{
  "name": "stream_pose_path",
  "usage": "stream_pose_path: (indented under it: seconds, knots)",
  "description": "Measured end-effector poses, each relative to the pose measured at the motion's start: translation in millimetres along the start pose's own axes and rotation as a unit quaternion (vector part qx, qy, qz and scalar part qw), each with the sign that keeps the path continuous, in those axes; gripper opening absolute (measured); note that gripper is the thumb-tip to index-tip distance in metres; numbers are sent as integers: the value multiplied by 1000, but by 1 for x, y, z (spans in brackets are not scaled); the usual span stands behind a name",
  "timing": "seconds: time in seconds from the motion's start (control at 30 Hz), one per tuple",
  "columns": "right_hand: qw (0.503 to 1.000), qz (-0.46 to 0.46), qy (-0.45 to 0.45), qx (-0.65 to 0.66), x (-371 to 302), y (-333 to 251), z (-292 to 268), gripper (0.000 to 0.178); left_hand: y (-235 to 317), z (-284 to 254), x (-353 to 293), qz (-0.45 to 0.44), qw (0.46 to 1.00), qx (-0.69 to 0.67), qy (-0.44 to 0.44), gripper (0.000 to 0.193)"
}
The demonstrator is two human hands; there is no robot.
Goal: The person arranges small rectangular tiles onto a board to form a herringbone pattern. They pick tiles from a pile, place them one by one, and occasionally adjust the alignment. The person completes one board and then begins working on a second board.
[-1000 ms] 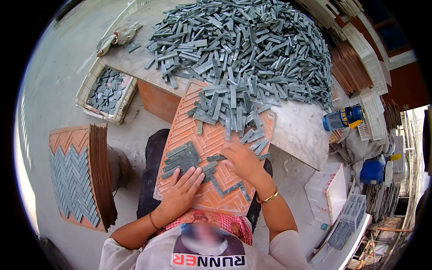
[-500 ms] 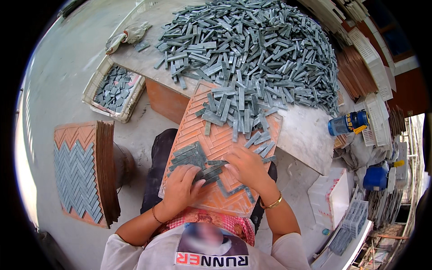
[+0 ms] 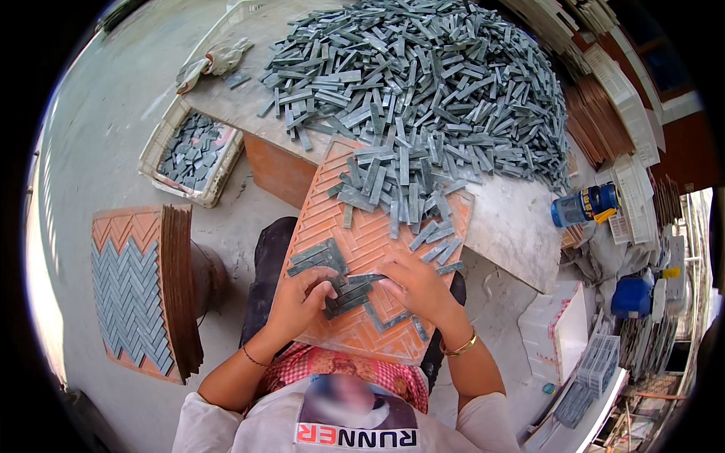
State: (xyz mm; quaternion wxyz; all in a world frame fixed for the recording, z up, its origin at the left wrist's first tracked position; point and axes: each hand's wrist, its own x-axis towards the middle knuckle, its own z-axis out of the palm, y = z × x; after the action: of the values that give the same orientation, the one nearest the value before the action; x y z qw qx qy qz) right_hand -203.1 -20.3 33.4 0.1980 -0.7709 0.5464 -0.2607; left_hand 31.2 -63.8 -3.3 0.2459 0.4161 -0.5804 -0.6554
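Note:
An orange tray (image 3: 310, 219) with a ridged herringbone pattern rests tilted across my lap. Grey-green stone strips (image 3: 317, 257) lie in its grooves near my left hand (image 3: 302, 303), whose fingers are curled together over the left part of the pattern. Whatever they pinch is hidden. My right hand (image 3: 419, 285) comes in from the right, its fingertips closed on the end of a stone strip (image 3: 364, 278) lying close above the laid rows. A zigzag of strips (image 3: 385, 323) sits below that hand. Loose strips (image 3: 404, 181) cover the tray's far end.
A large heap of stone strips (image 3: 423, 83) fills the table (image 3: 513, 226) ahead. At left stand a white crate of stone chips (image 3: 192, 151) and a stack of trays (image 3: 136, 294), its top one filled. A glove (image 3: 219, 60) lies far left; a blue bottle (image 3: 585, 205) stands right.
My left hand has drawn slightly left and down, uncovering more of the laid strips, and its fingers have curled. The strip at my right fingertips has shifted slightly down toward the laid rows.

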Motion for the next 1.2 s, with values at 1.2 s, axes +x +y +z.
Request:
stream_pose_path:
  seconds: [1.2]
  knots:
    - [987, 98, 58, -111, -52, 37, -18, 24, -8, 35, 35, 266, 876, 396, 70, 26]
